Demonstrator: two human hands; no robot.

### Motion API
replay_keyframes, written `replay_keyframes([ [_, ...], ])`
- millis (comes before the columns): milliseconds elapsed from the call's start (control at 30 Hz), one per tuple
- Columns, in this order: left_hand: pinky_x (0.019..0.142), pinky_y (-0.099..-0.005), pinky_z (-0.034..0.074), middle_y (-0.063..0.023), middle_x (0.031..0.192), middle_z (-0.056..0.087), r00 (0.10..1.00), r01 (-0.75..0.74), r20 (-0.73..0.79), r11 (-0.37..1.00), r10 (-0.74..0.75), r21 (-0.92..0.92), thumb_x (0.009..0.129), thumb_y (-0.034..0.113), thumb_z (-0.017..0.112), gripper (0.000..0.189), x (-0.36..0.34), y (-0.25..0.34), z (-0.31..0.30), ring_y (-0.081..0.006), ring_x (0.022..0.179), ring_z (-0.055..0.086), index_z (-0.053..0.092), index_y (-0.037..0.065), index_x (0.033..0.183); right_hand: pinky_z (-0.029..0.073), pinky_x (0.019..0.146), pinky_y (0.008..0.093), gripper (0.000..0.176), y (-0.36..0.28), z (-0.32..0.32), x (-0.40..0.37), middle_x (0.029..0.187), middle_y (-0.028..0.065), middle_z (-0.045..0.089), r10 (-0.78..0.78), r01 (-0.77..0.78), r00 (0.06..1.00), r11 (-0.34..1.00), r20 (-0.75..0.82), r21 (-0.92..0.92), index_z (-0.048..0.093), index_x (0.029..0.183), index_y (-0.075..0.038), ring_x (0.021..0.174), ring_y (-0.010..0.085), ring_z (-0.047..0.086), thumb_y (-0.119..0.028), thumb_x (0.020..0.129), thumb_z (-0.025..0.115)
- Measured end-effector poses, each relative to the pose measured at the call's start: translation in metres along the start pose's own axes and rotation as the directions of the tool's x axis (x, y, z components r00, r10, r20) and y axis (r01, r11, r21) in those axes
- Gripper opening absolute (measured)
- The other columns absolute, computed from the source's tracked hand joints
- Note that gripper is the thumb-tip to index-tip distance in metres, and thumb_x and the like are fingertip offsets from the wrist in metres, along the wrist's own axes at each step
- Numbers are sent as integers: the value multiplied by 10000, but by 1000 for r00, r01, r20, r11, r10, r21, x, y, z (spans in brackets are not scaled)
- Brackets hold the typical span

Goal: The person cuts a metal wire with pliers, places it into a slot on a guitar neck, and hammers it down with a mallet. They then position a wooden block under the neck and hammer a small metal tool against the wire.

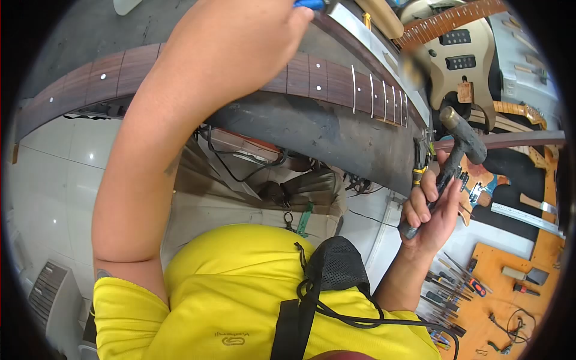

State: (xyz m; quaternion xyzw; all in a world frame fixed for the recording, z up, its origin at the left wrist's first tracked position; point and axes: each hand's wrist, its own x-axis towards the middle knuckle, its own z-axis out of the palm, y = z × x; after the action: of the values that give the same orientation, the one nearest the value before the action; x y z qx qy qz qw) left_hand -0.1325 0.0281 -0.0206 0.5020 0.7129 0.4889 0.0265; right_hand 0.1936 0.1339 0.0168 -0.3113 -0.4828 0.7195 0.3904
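Now | right grip (429,210) clenched on hammer (462,135) | left grip (252,42) pinching blue tool (309,3) | forearm (156,132) hides fretboard (336,84)

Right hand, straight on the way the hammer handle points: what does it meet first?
Probably the gold guitar beyond the hammer in the right hand; the fretboard lies left of that line. Depth is unclear.

Above the right grip (429,207), 1 gold electric guitar (462,66) is lying face up. Right of that grip, 1 steel ruler (525,215) is resting flat. Below and to the right, screwdrivers (447,288) are lying in a row beside an orange board (510,300). To its left, black cables (240,162) are hanging under the table (324,135).
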Motion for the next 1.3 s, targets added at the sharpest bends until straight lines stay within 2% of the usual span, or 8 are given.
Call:
replay_keyframes([
  [200,778,-542,553,-277,833,708,984,82,134,972,-114,222,1030,173,578,246,5,5,5,-468,828,695,665,-47,965,361,377,236,609,15,31,7,804,42,428,-80,50,995,908,-55,-417,228,1704,-197,454,76,370,-261,1156,485],
  [333,748,-527,568,-257,823,717,971,-132,219,980,98,146,999,146,587,206,6,-14,13,-445,822,717,674,-38,967,358,411,227,699,18,40,11,772,37,462,-144,110,990,721,7,-684,127,1738,-167,469,65,391,-222,1149,501],
  [467,729,-510,582,-227,806,726,894,-374,307,921,327,108,955,137,612,187,13,-11,23,-427,827,734,690,-32,974,334,419,212,671,-8,49,28,739,3,494,-113,166,986,506,125,-847,206,1720,-89,471,47,406,-205,1139,520],
  [767,785,-508,584,-227,856,739,925,-300,285,943,251,145,949,100,560,186,6,4,35,-418,860,734,724,12,951,317,439,181,582,-30,70,72,787,-9,522,-18,359,931,214,364,-909,363,1678,-97,521,12,405,-197,1133,539],
  [800,785,-508,584,-227,856,739,925,-301,284,943,252,144,949,100,560,186,7,5,36,-418,860,734,724,12,951,315,512,230,638,-31,81,67,738,-54,468,99,180,965,429,244,-885,284,1688,-29,568,49,394,-159,1127,557],
  [967,795,-489,593,-224,875,747,927,-261,347,910,143,322,946,101,570,206,7,28,33,-406,881,741,742,3,1006,308,504,219,648,-31,80,72,760,-47,497,167,119,954,549,249,-827,288,1684,-21,572,33,387,-141,1115,572],
  [1100,800,-479,599,-222,883,751,899,-325,369,924,236,202,939,78,559,222,10,10,33,-398,888,746,744,0,1031,326,496,183,661,-9,92,67,838,-24,571,-267,379,921,440,284,-814,285,1686,-30,586,21,389,-136,1105,582],
  [1300,800,-483,601,-226,888,752,918,-334,305,908,252,254,954,68,544,241,7,15,36,-399,889,747,747,-3,1063,373,493,225,673,-27,77,73,791,-33,510,123,81,981,443,150,-893,276,1701,-73,593,52,396,-158,1111,587],
])
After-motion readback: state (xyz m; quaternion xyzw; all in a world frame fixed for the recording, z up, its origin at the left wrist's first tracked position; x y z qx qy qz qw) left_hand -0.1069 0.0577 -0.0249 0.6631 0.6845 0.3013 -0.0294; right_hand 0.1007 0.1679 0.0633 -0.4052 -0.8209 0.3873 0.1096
